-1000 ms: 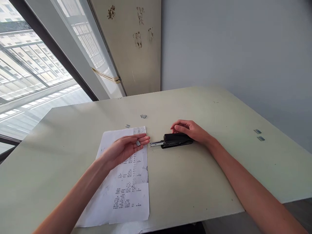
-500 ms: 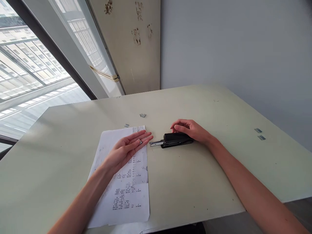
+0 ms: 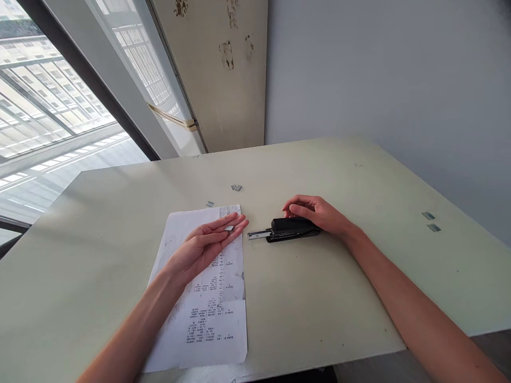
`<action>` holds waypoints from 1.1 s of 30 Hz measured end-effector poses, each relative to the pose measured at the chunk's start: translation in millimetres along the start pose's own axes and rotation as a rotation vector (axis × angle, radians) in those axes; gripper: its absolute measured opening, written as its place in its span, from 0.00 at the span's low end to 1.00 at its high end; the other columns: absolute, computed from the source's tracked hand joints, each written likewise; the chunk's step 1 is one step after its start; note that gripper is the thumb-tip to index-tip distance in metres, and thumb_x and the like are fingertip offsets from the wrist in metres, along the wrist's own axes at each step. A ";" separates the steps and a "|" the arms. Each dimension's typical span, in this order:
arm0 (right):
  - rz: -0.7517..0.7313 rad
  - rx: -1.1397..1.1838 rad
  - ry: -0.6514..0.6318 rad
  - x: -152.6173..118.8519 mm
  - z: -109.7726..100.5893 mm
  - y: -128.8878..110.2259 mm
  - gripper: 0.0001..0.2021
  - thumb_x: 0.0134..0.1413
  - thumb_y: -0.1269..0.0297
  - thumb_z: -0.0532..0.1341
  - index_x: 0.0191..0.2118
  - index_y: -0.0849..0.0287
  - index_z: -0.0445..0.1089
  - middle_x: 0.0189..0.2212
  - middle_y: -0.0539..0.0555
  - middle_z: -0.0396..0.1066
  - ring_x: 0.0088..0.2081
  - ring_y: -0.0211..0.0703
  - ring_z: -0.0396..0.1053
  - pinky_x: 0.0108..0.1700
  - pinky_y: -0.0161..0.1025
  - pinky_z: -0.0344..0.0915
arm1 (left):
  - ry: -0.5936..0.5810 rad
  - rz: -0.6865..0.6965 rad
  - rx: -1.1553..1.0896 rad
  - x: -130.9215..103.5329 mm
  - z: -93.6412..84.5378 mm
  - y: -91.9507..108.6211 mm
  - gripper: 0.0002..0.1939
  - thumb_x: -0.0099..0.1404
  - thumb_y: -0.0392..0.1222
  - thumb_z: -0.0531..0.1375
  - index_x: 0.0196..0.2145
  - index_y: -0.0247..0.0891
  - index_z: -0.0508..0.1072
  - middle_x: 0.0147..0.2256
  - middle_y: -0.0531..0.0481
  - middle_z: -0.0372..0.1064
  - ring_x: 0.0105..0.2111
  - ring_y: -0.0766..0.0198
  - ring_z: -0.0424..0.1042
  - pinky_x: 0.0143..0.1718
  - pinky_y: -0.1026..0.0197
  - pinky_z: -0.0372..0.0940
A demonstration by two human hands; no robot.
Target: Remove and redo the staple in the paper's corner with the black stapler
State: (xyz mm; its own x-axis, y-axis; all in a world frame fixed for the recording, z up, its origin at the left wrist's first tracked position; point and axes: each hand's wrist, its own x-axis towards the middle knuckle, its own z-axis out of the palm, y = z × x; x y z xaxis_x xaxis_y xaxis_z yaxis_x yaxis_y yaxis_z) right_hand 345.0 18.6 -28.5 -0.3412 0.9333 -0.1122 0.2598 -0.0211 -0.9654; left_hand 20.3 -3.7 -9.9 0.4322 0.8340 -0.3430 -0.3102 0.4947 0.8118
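My left hand (image 3: 205, 242) is turned palm up over the printed paper (image 3: 215, 324); a small silvery strip of staples (image 3: 229, 229) rests on its fingers near the thumb tip. To the right of the paper lies a black stapler (image 3: 293, 226), its metal tray (image 3: 259, 234) sticking out at the left end toward my left fingertips. My right hand (image 3: 315, 211) is curled behind and against the rear of the stapler, resting on the table. Its fingertips are partly hidden behind the stapler, and the fingers are loosely bent.
Small staple strips lie beyond the paper (image 3: 236, 188), by its top edge (image 3: 209, 204), and at the far right of the table (image 3: 428, 215). A grey wall (image 3: 379, 69) and a stained panel (image 3: 235, 101) stand behind the table, with a window at the left.
The staple strip now lies flatter on my left fingers, and the thumb has shifted slightly. The whole view has shifted a little; my right hand and the stapler keep their places relative to each other.
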 end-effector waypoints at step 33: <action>-0.007 0.030 -0.014 1.5 -2.3 -0.1 0.20 0.61 0.40 0.64 0.43 0.52 0.78 0.41 0.52 0.78 0.43 0.47 0.73 0.45 0.43 0.65 | -0.114 -0.079 0.054 -7.8 15.0 3.3 0.19 0.73 0.33 0.62 0.60 0.32 0.74 0.62 0.38 0.72 0.64 0.53 0.70 0.72 0.53 0.58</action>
State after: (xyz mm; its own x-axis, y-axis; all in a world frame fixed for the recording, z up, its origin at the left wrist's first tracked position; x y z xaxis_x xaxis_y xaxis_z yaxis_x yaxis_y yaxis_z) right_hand 346.6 20.9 -28.1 -0.3558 0.9283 -0.1081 0.2302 -0.0250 -0.9728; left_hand 28.7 -12.2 2.6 0.5476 0.7581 -0.3541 -0.2263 0.5416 0.8096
